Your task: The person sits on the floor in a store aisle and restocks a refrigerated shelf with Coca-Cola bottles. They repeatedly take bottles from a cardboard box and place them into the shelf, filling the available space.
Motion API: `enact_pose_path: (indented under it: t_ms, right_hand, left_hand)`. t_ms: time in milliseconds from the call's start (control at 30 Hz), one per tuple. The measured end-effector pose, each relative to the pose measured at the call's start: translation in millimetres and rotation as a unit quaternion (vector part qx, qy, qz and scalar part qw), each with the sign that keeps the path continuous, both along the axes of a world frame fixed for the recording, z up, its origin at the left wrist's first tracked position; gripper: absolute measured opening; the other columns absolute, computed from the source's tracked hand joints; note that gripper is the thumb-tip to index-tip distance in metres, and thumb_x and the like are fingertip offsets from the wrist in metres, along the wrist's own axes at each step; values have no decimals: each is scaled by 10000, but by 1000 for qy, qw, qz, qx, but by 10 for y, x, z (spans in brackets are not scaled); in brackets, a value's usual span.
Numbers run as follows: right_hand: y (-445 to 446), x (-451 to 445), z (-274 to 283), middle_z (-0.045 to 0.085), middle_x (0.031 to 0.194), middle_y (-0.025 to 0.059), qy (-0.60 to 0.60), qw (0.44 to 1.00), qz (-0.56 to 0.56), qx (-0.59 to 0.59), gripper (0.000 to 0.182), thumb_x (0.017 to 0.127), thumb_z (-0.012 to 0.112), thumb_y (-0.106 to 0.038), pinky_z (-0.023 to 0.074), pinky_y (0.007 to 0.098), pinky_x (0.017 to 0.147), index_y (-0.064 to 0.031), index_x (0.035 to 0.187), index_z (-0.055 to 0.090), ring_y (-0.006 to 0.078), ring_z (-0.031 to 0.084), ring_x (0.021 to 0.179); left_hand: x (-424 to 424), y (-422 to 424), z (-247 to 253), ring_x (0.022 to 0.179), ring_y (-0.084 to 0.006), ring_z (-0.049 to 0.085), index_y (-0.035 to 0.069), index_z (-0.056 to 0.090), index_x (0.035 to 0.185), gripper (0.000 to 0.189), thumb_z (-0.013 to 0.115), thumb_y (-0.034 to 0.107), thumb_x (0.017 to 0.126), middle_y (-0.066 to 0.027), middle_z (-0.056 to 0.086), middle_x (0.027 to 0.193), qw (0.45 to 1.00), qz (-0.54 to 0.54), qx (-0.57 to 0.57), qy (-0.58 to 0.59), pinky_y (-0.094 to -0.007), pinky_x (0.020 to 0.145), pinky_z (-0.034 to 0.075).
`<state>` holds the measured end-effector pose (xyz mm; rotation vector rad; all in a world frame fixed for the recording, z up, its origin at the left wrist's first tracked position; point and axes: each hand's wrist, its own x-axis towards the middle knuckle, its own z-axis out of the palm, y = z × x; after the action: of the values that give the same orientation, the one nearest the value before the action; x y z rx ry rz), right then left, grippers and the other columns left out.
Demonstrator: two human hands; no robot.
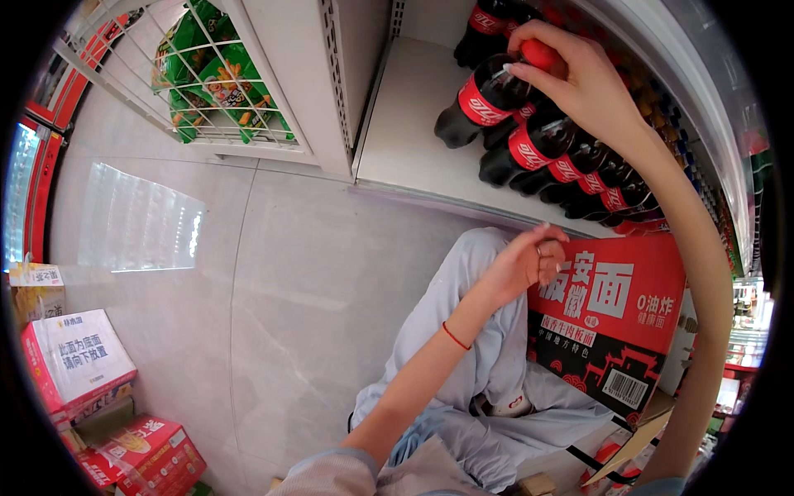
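My right hand grips the red cap of a cola bottle with dark liquid and a red label. This bottle leans over the white shelf, at the near end of several similar cola bottles. My left hand, with a ring on a finger and a red cord at the wrist, is held with bent fingers and nothing in it. It is just beside the upper left corner of a red and black noodle carton, by my knee; whether it touches the carton I cannot tell.
A white wire basket with green snack bags stands at the upper left. Stacked cartons and a red box are on the tiled floor at the lower left. A lit, red-framed cooler is at the left edge.
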<state>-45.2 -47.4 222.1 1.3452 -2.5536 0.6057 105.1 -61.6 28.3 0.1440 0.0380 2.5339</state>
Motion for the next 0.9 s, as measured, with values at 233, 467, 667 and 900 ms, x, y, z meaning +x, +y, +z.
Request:
enact_pose_path:
  t_ms: [233,467,667,900]
  right_hand:
    - [-108,-812,-184,602,789,95,58,996,-37,48,173,828,608,-203,465,336,661,-76,939,568,253,582,693]
    - [-102,-1370,-293,525,1034,217,106,977,-114,142,420,775,620,-289,403,454,849,-25,1081,505,378,508,965]
    - [17,-1559,-308,518,1026,203,228,940,-170,189,311,837,547,-252,390,438,869,-71,1082,485,352,489,972]
    - [130,-1815,-384,521,1081,160,343,915,-130,169,328,862,497,-295,375,412,935,-98,1124,485,313,478,1030]
  left_hand:
    - [-39,68,-52,653,-100,543,70,503,1022,280,394,315,943,-28,559,766,999,-17,-21,17,-221,555,406]
    - [-49,42,-51,657,-110,547,58,484,1072,280,394,288,941,-37,561,768,999,-5,-40,11,-232,557,416]
    - [-66,91,-49,644,-119,546,57,473,1114,297,397,284,938,-48,560,759,999,-12,-50,4,-230,545,426]
    - [-98,127,-37,673,-115,550,62,471,1129,308,409,293,934,-50,564,758,996,-33,-70,33,-230,545,423]
